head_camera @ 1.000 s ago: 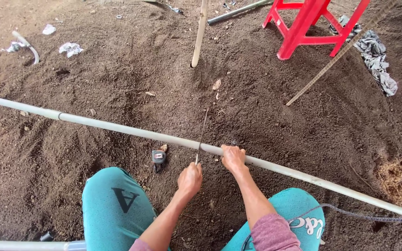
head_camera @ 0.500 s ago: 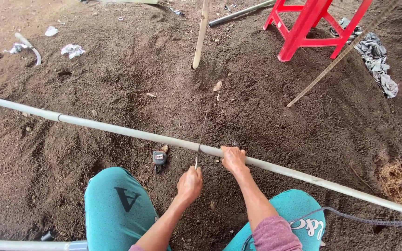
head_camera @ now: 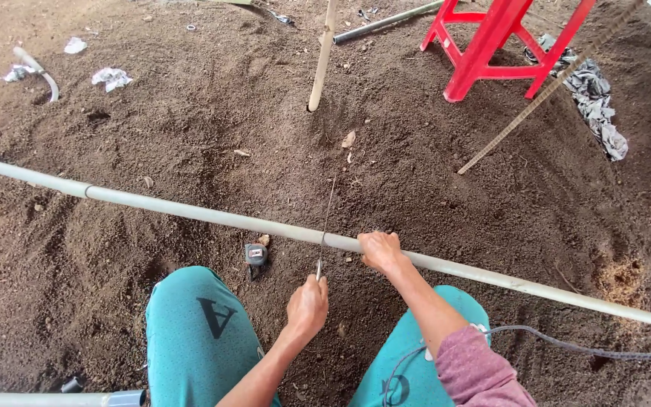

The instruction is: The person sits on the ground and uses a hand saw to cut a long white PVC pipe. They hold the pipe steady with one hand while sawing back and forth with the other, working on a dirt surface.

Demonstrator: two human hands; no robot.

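Pipe (head_camera: pixel 190 213): long, grey, lay across the soil (head_camera: pixel 190 136) before the knees. Right hand (head_camera: pixel 379 250) clasped it from above; left hand (head_camera: pixel 307 305), fingers clenched, held a thin blade (head_camera: pixel 327 215) crossing it. Tape measure (head_camera: pixel 255 254) just beside.

Loose dark soil floor (head_camera: pixel 190 136), red plastic stool (head_camera: pixel 502 45)

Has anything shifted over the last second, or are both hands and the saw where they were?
Almost nothing. The left hand still grips the hacksaw blade laid across the long grey pipe; the right hand still pins the pipe to the soil. Any blade stroke is too slight to tell. The tape measure and red stool stayed put.
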